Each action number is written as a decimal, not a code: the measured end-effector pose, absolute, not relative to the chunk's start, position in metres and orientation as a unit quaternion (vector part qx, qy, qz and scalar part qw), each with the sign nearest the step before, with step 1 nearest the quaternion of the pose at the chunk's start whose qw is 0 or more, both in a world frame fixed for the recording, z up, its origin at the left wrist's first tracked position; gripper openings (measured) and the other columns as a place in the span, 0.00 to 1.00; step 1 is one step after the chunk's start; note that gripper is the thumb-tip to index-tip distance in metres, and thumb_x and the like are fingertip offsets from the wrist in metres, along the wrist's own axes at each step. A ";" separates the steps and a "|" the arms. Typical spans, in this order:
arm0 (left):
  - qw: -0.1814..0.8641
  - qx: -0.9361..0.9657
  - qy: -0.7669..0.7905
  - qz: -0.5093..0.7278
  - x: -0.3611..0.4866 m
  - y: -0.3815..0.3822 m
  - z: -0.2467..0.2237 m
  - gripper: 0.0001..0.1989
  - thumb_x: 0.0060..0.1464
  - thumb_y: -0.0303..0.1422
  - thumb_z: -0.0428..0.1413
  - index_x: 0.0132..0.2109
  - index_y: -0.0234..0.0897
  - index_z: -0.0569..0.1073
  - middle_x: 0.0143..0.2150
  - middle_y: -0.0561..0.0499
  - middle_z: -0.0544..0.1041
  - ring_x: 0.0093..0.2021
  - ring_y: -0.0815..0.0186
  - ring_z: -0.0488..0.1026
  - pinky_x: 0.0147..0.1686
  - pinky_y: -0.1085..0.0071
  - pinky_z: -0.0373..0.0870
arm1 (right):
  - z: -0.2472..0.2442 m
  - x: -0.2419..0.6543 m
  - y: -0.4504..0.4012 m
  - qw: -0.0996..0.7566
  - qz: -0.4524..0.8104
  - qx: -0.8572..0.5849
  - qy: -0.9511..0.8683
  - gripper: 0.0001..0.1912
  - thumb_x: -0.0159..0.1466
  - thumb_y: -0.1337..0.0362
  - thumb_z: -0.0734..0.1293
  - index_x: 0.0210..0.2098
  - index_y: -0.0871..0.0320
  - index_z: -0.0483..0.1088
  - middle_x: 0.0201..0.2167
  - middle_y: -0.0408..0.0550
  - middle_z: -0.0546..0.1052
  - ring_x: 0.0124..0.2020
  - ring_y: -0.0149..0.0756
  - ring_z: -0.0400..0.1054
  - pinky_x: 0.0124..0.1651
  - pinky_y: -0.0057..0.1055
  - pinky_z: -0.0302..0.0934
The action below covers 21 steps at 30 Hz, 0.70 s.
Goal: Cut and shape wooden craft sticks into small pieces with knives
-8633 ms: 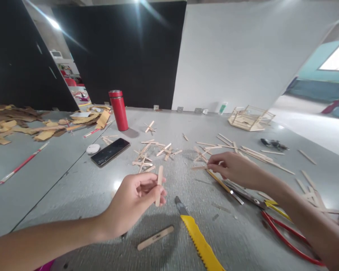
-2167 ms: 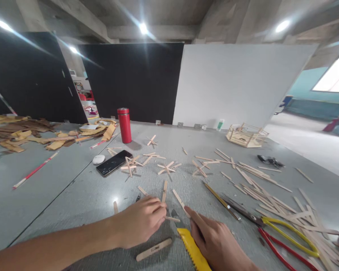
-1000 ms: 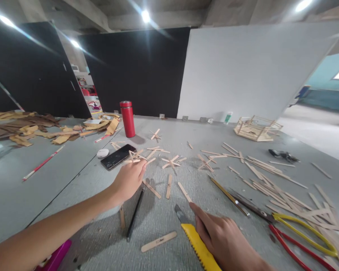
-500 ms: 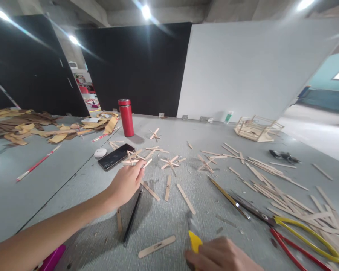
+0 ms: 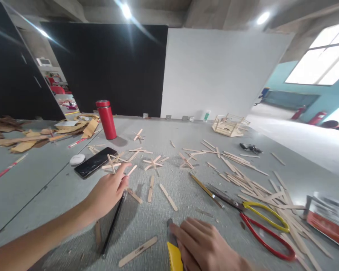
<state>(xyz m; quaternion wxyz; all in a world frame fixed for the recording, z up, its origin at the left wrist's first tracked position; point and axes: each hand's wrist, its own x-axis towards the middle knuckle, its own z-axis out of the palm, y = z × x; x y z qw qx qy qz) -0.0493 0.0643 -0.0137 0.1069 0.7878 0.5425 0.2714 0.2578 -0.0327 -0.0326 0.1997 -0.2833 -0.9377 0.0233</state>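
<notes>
My left hand [image 5: 109,190] is over the table beside a crossed-stick piece [image 5: 110,165], its index finger stretched out and its thumb apart from it. Part of that piece is hidden by the fingers, and whether they touch it is hard to tell. At the lower middle my right hand [image 5: 205,244] curls round a yellow-handled knife [image 5: 174,258], its grey blade end pointing away from me. Star-shaped stick pieces [image 5: 153,162] stand further back. Loose wooden sticks [image 5: 168,197] lie between my hands, and another stick [image 5: 138,251] lies near the front.
Scissors [image 5: 241,206] and a brass-coloured pen-like tool [image 5: 205,188] lie right, before a pile of sticks [image 5: 257,184]. A phone [image 5: 94,163], white earbud case [image 5: 77,159], red flask [image 5: 106,120] and black pen [image 5: 113,226] are left. A stick frame [image 5: 228,126] stands behind.
The view has turned right, so things sit further left. My left index finger has straightened away from the thumb. My right hand has moved forward along the knife.
</notes>
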 end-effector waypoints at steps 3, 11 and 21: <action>0.117 0.795 0.540 0.252 -0.049 0.064 -0.015 0.15 0.69 0.34 0.44 0.58 0.41 0.68 0.26 0.55 0.79 0.26 0.60 0.78 0.29 0.70 0.67 | -0.034 0.255 -0.030 0.201 0.049 -0.328 -0.922 0.14 0.74 0.74 0.56 0.51 0.64 0.71 0.36 0.52 0.77 0.33 0.41 0.67 0.38 0.37 0.64; 0.143 0.816 0.525 0.195 -0.048 0.063 -0.017 0.12 0.71 0.36 0.43 0.41 0.42 0.69 0.26 0.55 0.78 0.25 0.61 0.76 0.29 0.69 0.61 | -0.033 0.254 -0.029 0.180 0.086 -0.330 -0.923 0.14 0.73 0.73 0.57 0.51 0.62 0.72 0.38 0.52 0.76 0.35 0.41 0.66 0.41 0.36 0.65; 0.163 0.816 0.523 0.187 -0.047 0.063 -0.018 0.14 0.71 0.37 0.43 0.39 0.42 0.69 0.25 0.56 0.73 0.26 0.62 0.72 0.30 0.68 0.58 | -0.037 0.253 -0.028 0.196 0.085 -0.336 -0.917 0.12 0.72 0.73 0.58 0.46 0.61 0.73 0.37 0.51 0.76 0.35 0.41 0.66 0.41 0.37 0.65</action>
